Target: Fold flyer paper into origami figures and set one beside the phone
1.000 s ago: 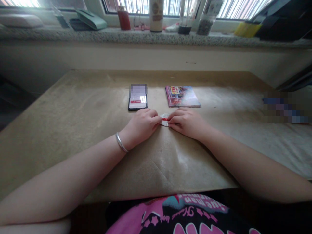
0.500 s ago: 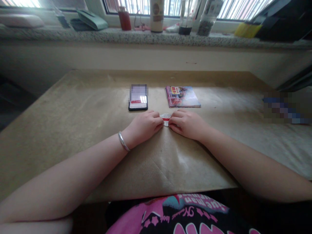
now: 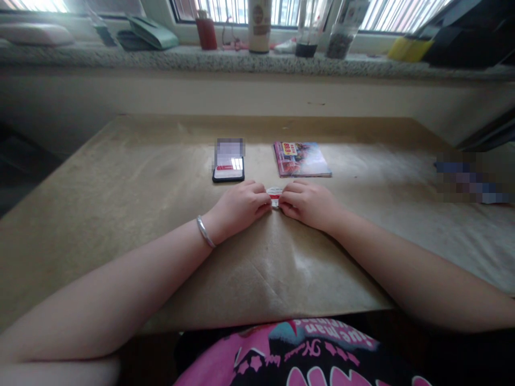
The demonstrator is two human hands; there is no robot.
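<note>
Between my hands, on the table, is a small white piece of paper with a red band and fine print; its sides are hidden under my fingers. My left hand, with a silver bangle on the wrist, has its fingers closed on the left side of the paper. On the opposite side, the fingers of my right hand are curled and closed on the right edge. Just beyond my left hand lies a phone with its screen lit. A thin, colourful booklet lies flat beyond my right hand.
A tan cover lies over the table, creased in front of my hands. Along the stone windowsill stand a red bottle, a tall pale bottle and several other things. A blurred blue item lies at the right.
My left fingers have shifted very slightly right, and less of the paper's lower part shows. The phone and booklet stay in place.
</note>
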